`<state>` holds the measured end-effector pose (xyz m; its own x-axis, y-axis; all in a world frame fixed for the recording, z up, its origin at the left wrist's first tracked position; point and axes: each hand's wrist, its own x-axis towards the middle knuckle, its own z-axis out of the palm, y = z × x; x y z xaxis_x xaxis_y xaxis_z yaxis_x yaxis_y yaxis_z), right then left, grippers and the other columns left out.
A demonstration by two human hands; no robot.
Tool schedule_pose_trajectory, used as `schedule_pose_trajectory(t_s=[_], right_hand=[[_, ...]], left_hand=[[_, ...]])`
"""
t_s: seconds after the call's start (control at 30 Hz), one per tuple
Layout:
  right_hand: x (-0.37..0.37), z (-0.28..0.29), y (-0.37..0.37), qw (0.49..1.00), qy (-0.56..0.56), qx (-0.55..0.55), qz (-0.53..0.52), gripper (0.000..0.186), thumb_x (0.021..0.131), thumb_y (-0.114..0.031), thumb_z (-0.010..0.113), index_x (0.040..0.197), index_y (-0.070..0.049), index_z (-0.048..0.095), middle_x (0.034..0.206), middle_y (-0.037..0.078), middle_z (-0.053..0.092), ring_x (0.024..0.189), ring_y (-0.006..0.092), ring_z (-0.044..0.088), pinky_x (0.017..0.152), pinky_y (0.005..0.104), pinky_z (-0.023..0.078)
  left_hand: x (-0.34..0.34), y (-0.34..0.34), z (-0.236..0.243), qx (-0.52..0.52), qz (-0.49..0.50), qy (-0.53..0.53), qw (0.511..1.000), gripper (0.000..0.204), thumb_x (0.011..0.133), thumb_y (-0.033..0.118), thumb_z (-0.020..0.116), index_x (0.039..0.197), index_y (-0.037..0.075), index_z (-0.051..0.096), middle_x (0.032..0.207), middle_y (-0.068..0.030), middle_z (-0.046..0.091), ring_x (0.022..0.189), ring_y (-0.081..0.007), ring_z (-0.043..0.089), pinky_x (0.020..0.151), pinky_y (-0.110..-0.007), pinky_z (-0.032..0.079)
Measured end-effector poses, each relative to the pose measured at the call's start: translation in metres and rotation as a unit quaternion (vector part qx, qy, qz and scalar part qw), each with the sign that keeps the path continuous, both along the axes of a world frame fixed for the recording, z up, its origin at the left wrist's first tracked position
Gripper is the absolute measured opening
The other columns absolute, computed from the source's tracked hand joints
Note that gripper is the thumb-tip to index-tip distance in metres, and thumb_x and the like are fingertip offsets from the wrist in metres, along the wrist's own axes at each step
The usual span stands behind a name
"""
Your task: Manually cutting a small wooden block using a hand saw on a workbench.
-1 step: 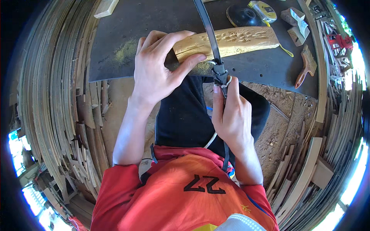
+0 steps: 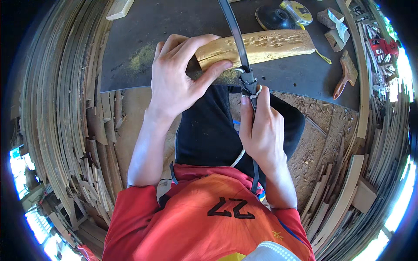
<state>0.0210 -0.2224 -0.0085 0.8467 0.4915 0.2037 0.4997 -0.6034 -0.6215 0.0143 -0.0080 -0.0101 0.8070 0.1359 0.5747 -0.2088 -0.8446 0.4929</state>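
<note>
A yellowish piece of wood (image 2: 278,45) with gouged dents along its upper face lies at a slant on the dark tabletop. My left hand (image 2: 176,71) grips its left end, with the thumb on the near side and the fingers over the far side. My right hand (image 2: 263,128) is closed at the near end of a long, narrow, dark strip-like tool (image 2: 236,32), where a ragged black wrapping shows. The strip crosses over the wood and runs out at the top; its exact kind is unclear. My right palm and lower fingers are partly hidden.
Yellow-green dust (image 2: 141,58) is scattered on the dark tabletop (image 2: 119,78). Beyond the wood are a round black disc (image 2: 274,17), a tape measure (image 2: 297,12) and wood blocks (image 2: 335,40). A brush (image 2: 346,75) lies at the right. Stacked timber strips (image 2: 52,100) flank both sides.
</note>
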Motion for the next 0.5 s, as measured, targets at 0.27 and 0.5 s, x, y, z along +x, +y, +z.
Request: schedule_pose_trajectory(t_s=[0.27, 0.5], right_hand=[[0.006, -0.003, -0.014, 0.982, 0.054, 0.171, 0.067, 0.019, 0.104, -0.008, 0.059, 0.114, 0.005, 0.05, 0.072, 0.023, 0.063, 0.066, 0.0466, 0.066, 0.054, 0.0473, 0.049], [0.004, 0.013, -0.049, 0.969, 0.141, 0.203, 0.016, 0.02, 0.105, -0.004, 0.054, 0.121, 0.008, 0.052, 0.068, 0.012, 0.057, 0.053, 0.0235, 0.057, 0.051, 0.0367, 0.043]], left_hand=[[-0.004, 0.008, 0.004, 0.086, 0.038, -0.032, 0.995, 0.07, 0.071, 0.036, 0.096, 0.13, 0.012, 0.066, 0.11, -0.0064, 0.071, 0.097, -0.0233, 0.067, 0.091, -0.04, 0.05], [-0.009, 0.008, 0.048, -0.077, -0.028, -0.125, 0.989, 0.081, 0.07, 0.015, 0.099, 0.137, 0.0, 0.057, 0.118, -0.0117, 0.072, 0.11, -0.021, 0.071, 0.097, -0.035, 0.055]])
